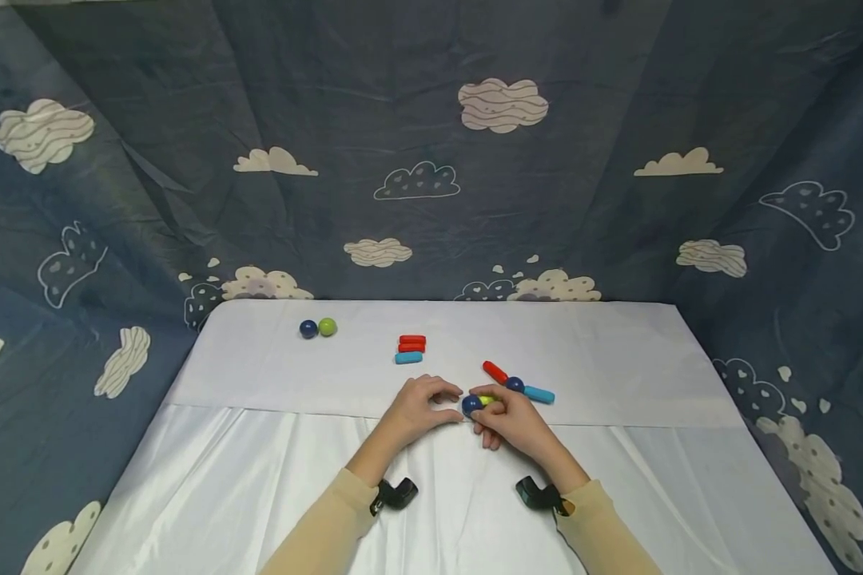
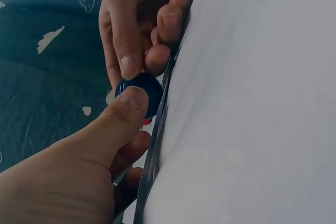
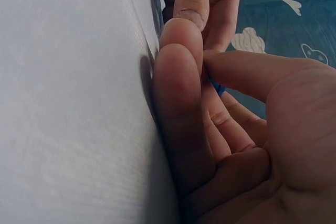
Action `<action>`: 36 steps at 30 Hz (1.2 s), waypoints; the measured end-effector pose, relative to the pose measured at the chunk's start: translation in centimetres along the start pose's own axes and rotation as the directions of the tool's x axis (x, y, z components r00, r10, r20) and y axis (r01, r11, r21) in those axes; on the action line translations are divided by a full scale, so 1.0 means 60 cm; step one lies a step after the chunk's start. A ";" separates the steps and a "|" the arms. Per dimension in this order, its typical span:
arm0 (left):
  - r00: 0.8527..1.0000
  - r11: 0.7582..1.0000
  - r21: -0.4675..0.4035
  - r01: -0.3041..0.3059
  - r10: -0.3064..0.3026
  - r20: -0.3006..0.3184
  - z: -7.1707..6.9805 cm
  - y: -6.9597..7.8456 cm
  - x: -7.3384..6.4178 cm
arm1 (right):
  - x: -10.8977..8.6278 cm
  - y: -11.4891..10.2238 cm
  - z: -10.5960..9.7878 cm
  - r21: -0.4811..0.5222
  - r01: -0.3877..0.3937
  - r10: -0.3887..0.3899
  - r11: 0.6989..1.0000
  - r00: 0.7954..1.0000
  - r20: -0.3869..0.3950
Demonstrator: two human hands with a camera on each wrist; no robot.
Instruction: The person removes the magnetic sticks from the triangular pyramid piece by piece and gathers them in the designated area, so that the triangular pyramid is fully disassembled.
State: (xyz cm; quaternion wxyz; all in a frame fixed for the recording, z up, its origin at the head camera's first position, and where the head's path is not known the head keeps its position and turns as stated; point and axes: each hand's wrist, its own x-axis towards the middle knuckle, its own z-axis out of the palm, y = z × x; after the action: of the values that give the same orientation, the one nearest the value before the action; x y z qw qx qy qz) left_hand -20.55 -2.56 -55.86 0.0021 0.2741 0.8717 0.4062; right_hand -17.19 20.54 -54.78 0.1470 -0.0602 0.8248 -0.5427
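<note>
My right hand (image 1: 512,419) pinches a dark blue ball (image 1: 471,406) between thumb and index finger, low over the white table. A yellow-green piece (image 1: 486,399) shows at the ball's right side, partly covered by the fingers. My left hand (image 1: 419,409) curves around the ball's left side, thumb and index finger spread apart. In the left wrist view the left thumb (image 2: 131,103) overlaps the ball (image 2: 149,90), with the right thumb tip at its upper edge. From the right wrist, the right hand's own fingers (image 3: 181,85) hide most of the ball.
Just beyond the right hand, a red stick (image 1: 495,371), another blue ball (image 1: 515,385) and a light blue stick (image 1: 539,394) lie in a line. Two red sticks (image 1: 412,344) and a light blue stick (image 1: 408,358) lie mid-table. Farther left sit a blue ball (image 1: 308,329) and a green ball (image 1: 327,327).
</note>
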 end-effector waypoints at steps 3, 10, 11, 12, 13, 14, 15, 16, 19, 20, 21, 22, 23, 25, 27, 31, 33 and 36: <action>1.000 0.999 0.038 0.017 -0.017 -0.010 0.009 0.009 0.001 | -0.001 0.000 -0.001 0.015 0.006 -0.006 1.000 1.000 0.010; 0.996 0.996 0.057 0.072 -0.069 -0.065 0.025 0.023 0.006 | -0.001 0.000 -0.002 0.046 0.012 -0.013 0.999 1.000 0.018; 0.995 0.996 0.056 0.075 -0.071 -0.073 0.026 0.024 0.006 | -0.001 0.000 -0.002 0.046 0.012 -0.013 0.999 1.000 0.018; 0.994 0.995 0.056 0.077 -0.073 -0.078 0.027 0.025 0.007 | -0.001 0.000 -0.002 0.046 0.007 -0.007 0.999 1.000 0.015; 0.994 0.995 0.057 0.080 -0.075 -0.082 0.027 0.026 0.007 | -0.001 0.000 -0.002 0.047 0.004 -0.005 0.999 1.000 0.014; 0.993 0.995 0.056 0.085 -0.080 -0.084 0.028 0.026 0.007 | -0.001 0.000 -0.003 0.048 0.003 -0.004 0.999 1.000 0.013; 0.993 0.995 0.056 0.087 -0.082 -0.086 0.028 0.026 0.007 | 0.000 0.001 -0.004 0.048 0.004 -0.005 0.999 1.000 0.013; 0.993 0.994 0.055 0.090 -0.085 -0.086 0.029 0.025 0.007 | 0.000 0.001 -0.005 0.046 0.002 -0.002 0.999 1.000 0.013; 0.992 0.993 0.057 0.099 -0.095 -0.082 0.030 0.022 0.006 | 0.000 0.004 -0.011 0.032 -0.017 0.017 0.999 1.000 -0.002; 0.992 0.993 0.055 0.100 -0.095 -0.080 0.030 0.021 0.006 | 0.000 0.005 -0.014 0.021 -0.024 0.024 0.999 1.000 -0.012; 0.992 0.994 0.053 0.100 -0.096 -0.078 0.030 0.021 0.005 | 0.000 0.006 -0.017 0.007 -0.032 0.032 0.999 0.999 -0.026; 0.992 0.994 0.051 0.101 -0.097 -0.075 0.030 0.020 0.005 | 0.001 0.007 -0.020 -0.008 -0.044 0.044 0.999 0.998 -0.042; 0.993 0.994 0.047 0.100 -0.097 -0.075 0.030 0.020 0.004 | 0.001 0.008 -0.023 -0.023 -0.052 0.050 0.998 0.997 -0.056; 0.993 0.994 0.036 0.100 -0.097 -0.071 0.029 0.021 0.003 | 0.001 0.010 -0.029 -0.052 -0.056 0.052 0.997 0.996 -0.073; 0.993 0.994 0.029 0.102 -0.099 -0.069 0.028 0.022 0.003 | 0.000 0.010 -0.032 -0.067 -0.059 0.054 0.996 0.996 -0.077; 0.994 0.995 0.034 0.095 -0.092 -0.060 0.027 0.024 0.003 | 0.000 0.009 -0.033 -0.066 -0.058 0.054 0.996 0.996 -0.069; 0.995 0.995 0.052 0.085 -0.082 -0.050 0.026 0.025 0.002 | 0.001 0.008 -0.032 -0.062 -0.059 0.055 0.996 0.996 -0.069; 0.998 0.996 0.067 0.060 -0.058 -0.034 0.026 0.026 0.002 | 0.002 0.009 -0.031 -0.068 -0.061 0.056 0.996 0.996 -0.075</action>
State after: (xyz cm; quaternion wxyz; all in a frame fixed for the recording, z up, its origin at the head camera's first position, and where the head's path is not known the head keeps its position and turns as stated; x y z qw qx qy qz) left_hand -19.55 -0.61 -55.80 -0.0093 0.2417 0.8927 0.3803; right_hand -17.82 22.37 -54.59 0.1306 -0.0213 0.8495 -0.5107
